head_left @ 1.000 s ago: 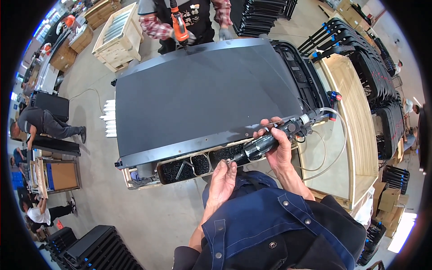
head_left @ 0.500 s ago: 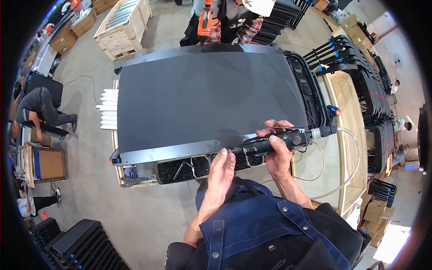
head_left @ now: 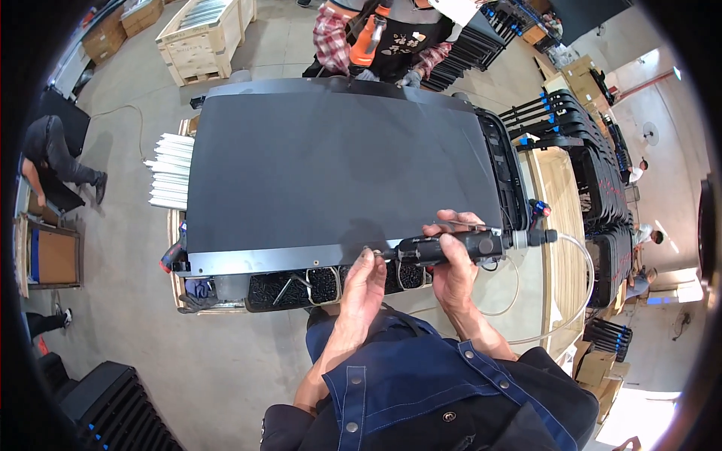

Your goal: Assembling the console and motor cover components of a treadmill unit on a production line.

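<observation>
A black air screwdriver [head_left: 432, 250] lies level across the front edge of a large dark panel [head_left: 323, 173], its bit pointing left. My right hand [head_left: 456, 274] is wrapped round its body, with the thumb on the near side and the fingers over the far side. At the bit's tip, my left hand [head_left: 362, 289] pinches with thumb and fingers; what sits between them is too small to name. Just beyond my left fingers runs the panel's shiny metal edge strip [head_left: 248, 261], which has small holes. Below that edge stands a long tray of black screws [head_left: 259, 292].
A pale air hose [head_left: 589, 282] loops right from the screwdriver. Across the panel a co-worker holds an orange power tool [head_left: 368, 41]. White bars [head_left: 171, 169] jut out at the left; a wooden crate [head_left: 560, 225] and stacked black frames [head_left: 602, 180] stand right.
The view has shifted slightly. My left fingertips have closed in on the bit's tip. Opposite, the co-worker's orange tool has tilted and moved right, and gloved hands now show at the panel's far edge.
</observation>
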The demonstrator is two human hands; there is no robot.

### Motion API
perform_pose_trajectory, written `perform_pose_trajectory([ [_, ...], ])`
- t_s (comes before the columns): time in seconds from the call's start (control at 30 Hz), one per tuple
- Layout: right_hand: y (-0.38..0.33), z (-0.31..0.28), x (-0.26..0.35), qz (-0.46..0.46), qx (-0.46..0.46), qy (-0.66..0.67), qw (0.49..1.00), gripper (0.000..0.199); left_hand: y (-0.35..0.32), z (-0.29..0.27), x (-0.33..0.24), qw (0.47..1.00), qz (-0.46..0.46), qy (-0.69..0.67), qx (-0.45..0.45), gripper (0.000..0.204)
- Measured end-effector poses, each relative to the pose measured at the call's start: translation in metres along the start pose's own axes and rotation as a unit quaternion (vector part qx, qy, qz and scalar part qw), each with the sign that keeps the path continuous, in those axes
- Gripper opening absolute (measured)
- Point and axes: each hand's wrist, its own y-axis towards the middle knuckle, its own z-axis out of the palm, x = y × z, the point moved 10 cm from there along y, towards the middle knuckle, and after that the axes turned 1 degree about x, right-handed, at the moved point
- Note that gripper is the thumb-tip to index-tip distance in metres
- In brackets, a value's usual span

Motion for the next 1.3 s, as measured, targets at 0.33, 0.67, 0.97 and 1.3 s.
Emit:
perform_pose_trajectory([
  [0.33, 0.007, 0.065, -0.020, -0.063, 0.280, -0.136, 0.948, 0.048, 0.008, -0.005, 0.025, 0.995, -0.096, -0.020, -0.027, 0.032],
  [0.67, 0.021, 0.074, -0.042, -0.027, 0.306, -0.113, 0.945, 0.045, -0.010, -0.016, 0.010, 0.988, -0.054, 0.127, -0.065, 0.044],
  [0.97, 0.019, 0.100, -0.075, 0.017, 0.420, -0.179, 0.890, 0.047, -0.046, -0.065, -0.180, 0.859, 0.374, 0.280, -0.210, 0.058],
  [1.3, -0.059, -0.020, -0.147, 0.212, 0.245, -0.371, 0.870, 0.040, -0.037, -0.198, -0.190, 0.744, 0.230, 0.592, -0.208, 0.039],
])
